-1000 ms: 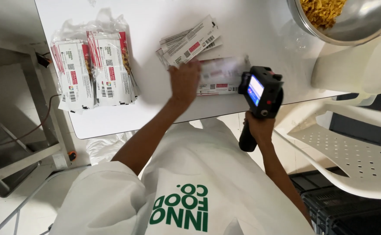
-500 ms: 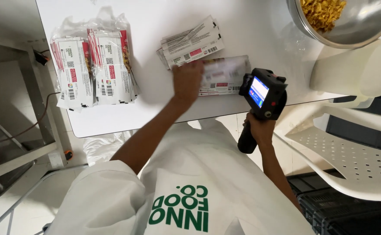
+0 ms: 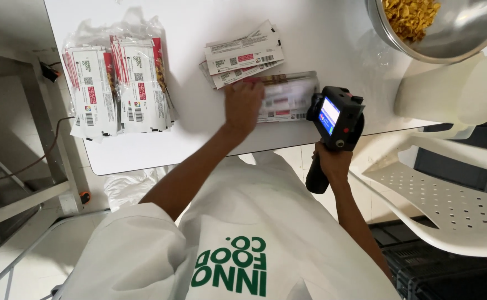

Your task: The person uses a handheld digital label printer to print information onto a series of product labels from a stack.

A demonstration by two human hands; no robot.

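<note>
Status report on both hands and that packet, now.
Left hand flat on the blurred packet at the table edge. Right hand grips the handheld printer beside the packet. Packet stack just behind; nothing between.

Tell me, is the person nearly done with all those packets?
Probably not. A small fanned pile of white and red flat packets lies set aside and may be finished. The left hand presses one blurred flat packet down, while the right hand holds a black handheld device with a lit screen at its edge. The bigger packet stacks in clear wrap look untouched.
</note>
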